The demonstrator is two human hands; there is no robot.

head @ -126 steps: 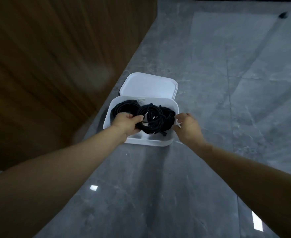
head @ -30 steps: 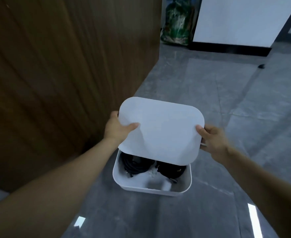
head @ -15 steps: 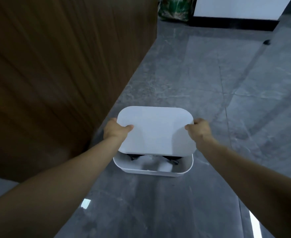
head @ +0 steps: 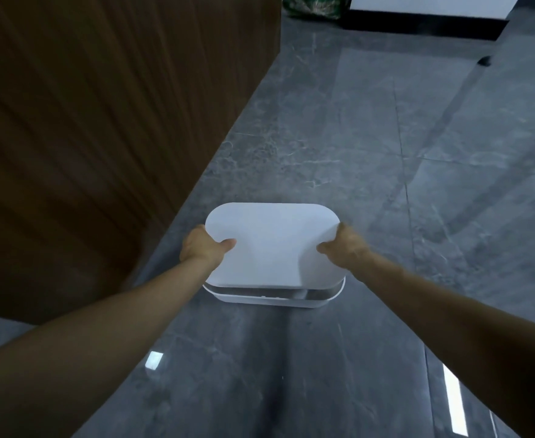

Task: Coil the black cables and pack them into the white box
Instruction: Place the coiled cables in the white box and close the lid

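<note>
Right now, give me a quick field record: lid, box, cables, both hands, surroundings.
lid: white, held over the box, a narrow gap showing along the near edge
box: white, on the grey floor
cables: hidden under the lid
left hand: grips the lid's left edge
right hand: grips the lid's right edge
surroundings: wooden panel to the left

No legible text or labels.

white lid (head: 272,245) over box (head: 272,299) — hands (head: 201,249) gripping
</note>
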